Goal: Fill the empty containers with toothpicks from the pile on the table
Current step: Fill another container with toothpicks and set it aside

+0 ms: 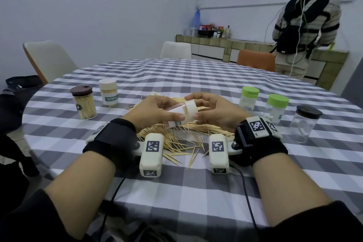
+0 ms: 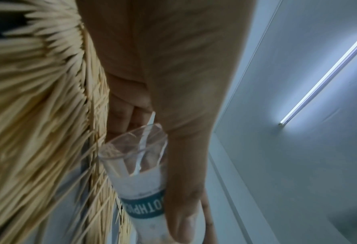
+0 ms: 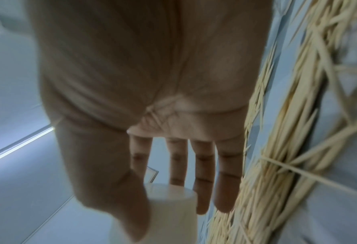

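A clear toothpick container (image 1: 175, 114) with a teal-banded label lies tilted on its side in the air above the toothpick pile (image 1: 176, 139). My left hand (image 1: 163, 109) grips its clear body. My right hand (image 1: 204, 108) grips its cream lid (image 1: 191, 110), thumb in front and fingers behind. In the left wrist view the container (image 2: 139, 173) looks empty, with my thumb (image 2: 183, 189) along its side and the pile (image 2: 37, 115) just beside it. The right wrist view shows the lid (image 3: 171, 213) between thumb and fingers, with the pile (image 3: 288, 148) to the right.
At the left stand a brown-lidded jar (image 1: 84, 105) and a cream-lidded container (image 1: 109, 93), both full of toothpicks. At the right stand two green-lidded containers (image 1: 248, 98) (image 1: 276, 109) and a dark-lidded clear jar (image 1: 302, 124). Chairs ring the checked table (image 1: 196, 192); a person (image 1: 302, 25) stands at the back right.
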